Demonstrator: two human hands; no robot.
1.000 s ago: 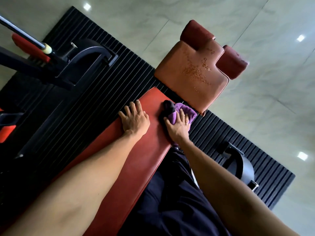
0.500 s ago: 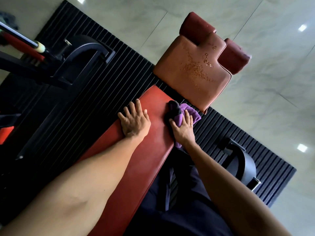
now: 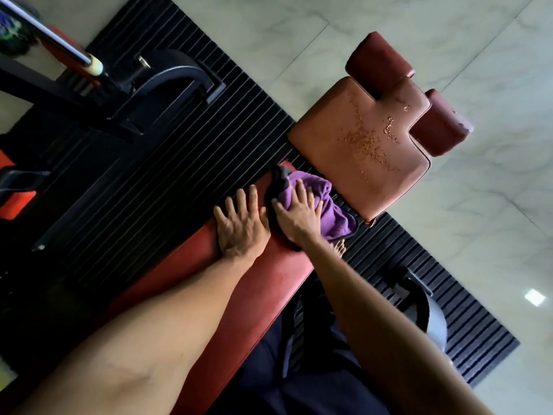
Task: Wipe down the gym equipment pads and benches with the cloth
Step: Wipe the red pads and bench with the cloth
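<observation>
A long red bench pad (image 3: 263,283) runs from the lower left towards the middle. My left hand (image 3: 241,226) lies flat on it with fingers spread. Right beside it, my right hand (image 3: 299,214) presses a purple cloth (image 3: 332,214) with a dark edge onto the far end of the pad, fingers straight on top. Beyond the cloth stands a brown seat pad (image 3: 368,151) with worn, speckled spots and two dark red roller pads (image 3: 380,64) at its far end.
A black ribbed floor mat (image 3: 185,145) lies under the bench. Black machine frame parts and a metal bar (image 3: 62,46) stand at the upper left. Another black frame foot (image 3: 425,310) sits at the right. Pale marble tiles (image 3: 449,250) surround the mat. My dark trousers show below.
My right hand has slid the cloth left and forward along the pad's end, now close beside my left hand. The left hand has stayed flat on the pad.
</observation>
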